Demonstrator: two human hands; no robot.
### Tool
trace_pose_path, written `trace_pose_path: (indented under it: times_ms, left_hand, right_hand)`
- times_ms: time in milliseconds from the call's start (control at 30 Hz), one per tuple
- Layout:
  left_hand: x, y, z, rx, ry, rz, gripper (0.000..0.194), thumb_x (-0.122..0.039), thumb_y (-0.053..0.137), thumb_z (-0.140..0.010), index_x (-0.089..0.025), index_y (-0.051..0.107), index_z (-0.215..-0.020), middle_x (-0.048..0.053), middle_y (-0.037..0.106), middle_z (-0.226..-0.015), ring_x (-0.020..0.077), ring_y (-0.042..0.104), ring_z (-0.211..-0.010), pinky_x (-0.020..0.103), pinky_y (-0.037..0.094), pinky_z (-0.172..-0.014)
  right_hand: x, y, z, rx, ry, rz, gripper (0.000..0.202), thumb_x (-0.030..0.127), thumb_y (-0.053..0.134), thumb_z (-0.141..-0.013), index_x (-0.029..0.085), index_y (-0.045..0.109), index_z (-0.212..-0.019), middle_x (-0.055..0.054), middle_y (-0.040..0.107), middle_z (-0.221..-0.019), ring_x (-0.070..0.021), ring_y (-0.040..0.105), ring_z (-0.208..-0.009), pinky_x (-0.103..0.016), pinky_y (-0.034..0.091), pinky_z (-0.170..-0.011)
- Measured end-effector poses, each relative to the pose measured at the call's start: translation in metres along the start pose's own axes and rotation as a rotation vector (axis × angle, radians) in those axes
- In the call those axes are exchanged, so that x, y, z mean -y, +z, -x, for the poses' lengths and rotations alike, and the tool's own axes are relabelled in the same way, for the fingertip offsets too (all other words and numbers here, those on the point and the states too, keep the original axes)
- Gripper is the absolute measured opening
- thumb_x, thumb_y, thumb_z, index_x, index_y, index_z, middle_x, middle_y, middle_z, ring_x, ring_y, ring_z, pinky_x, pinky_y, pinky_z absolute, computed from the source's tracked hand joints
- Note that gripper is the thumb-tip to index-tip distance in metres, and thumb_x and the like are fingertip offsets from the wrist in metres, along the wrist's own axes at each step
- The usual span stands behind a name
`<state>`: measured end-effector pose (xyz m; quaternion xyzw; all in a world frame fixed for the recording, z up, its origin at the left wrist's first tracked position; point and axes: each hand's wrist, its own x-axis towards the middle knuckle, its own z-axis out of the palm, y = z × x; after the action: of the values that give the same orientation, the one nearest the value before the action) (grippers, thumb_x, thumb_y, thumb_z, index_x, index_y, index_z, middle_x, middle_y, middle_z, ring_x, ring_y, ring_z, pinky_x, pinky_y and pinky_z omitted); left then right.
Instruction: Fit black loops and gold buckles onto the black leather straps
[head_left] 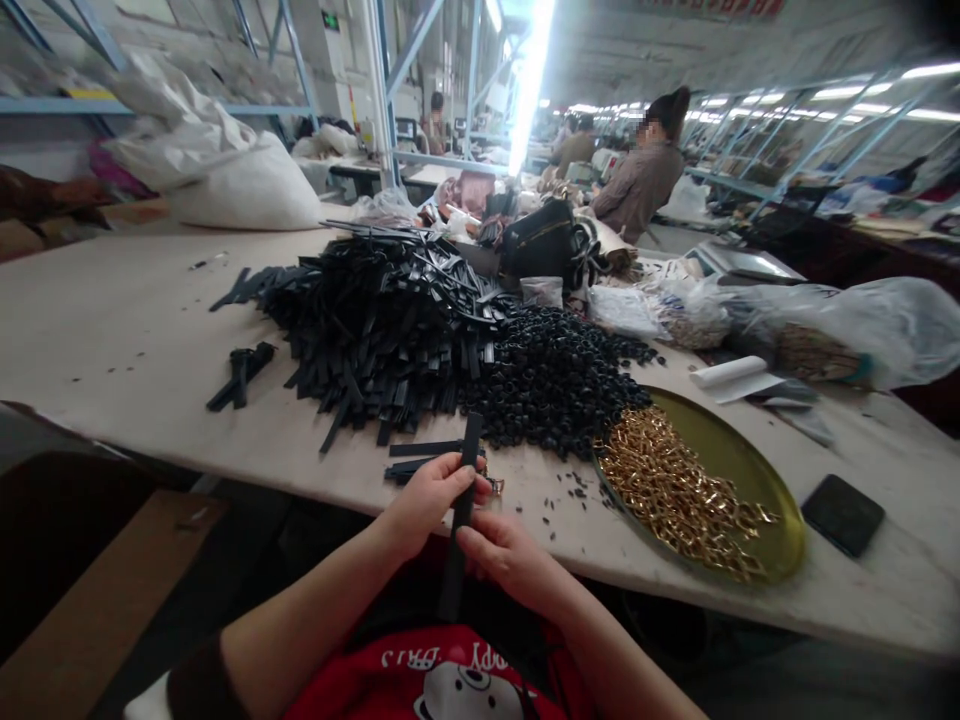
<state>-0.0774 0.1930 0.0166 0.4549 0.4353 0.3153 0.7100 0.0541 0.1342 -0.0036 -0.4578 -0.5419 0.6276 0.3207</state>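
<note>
A flat black strap (454, 575) runs upright in front of my body, over the table's near edge. My left hand (431, 500) pinches its upper part between thumb and fingers. Lower down, my right hand (506, 555) is closed on the same strap, with its thumb on the near side. Gold metal (495, 487) shows beside my left fingertips; whether it is attached to the strap I cannot tell. Several straps (420, 450) lie on the table just behind my left hand. Beyond them rises a large heap of black straps (375, 340), touching a pile of small black loops (555, 370).
A round gold tray (784, 525) holds many gold clasps (667, 480) at the right. Beside it lies a black phone (844, 513). A few crossed straps (240, 375) lie left. White sacks, plastic bags and a black bag (536, 240) stand farther back; people sit beyond.
</note>
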Motion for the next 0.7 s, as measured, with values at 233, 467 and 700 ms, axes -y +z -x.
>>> trace_pose_path:
  times_ms: [233, 467, 700]
  left_hand:
    - [0.006, 0.008, 0.005, -0.030, -0.234, 0.279, 0.018, -0.015, 0.049, -0.079, -0.013, 0.056, -0.096, 0.004, 0.062, -0.077, 0.0113, 0.061, -0.065, 0.021, 0.046, -0.058]
    - [0.003, 0.014, -0.009, -0.095, -0.170, 0.587, 0.023, -0.007, 0.044, -0.081, -0.014, 0.054, -0.100, 0.009, 0.063, -0.098, 0.0148, 0.062, -0.087, 0.030, 0.047, -0.084]
    - [-0.004, 0.012, -0.017, -0.144, -0.194, 0.618, 0.023, -0.008, 0.045, -0.083, -0.013, 0.053, -0.104, 0.011, 0.063, -0.104, 0.0156, 0.061, -0.093, 0.029, 0.046, -0.087]
  right_hand:
    - [-0.016, -0.089, -0.012, -0.611, -0.071, 0.639, 0.023, 0.037, 0.046, -0.080, 0.018, 0.058, -0.077, -0.003, 0.057, -0.069, -0.0164, 0.051, -0.065, -0.028, 0.038, -0.061]
    - [-0.004, -0.049, -0.027, -0.178, 0.036, 0.143, 0.030, 0.047, 0.048, -0.080, 0.018, 0.055, -0.085, -0.001, 0.059, -0.073, -0.0113, 0.049, -0.055, -0.023, 0.038, -0.049]
    - [-0.014, -0.011, 0.002, -0.093, 0.132, -0.031, 0.041, 0.050, 0.033, -0.086, 0.017, 0.053, -0.072, 0.003, 0.046, -0.051, -0.0087, 0.039, -0.044, -0.021, 0.030, -0.042]
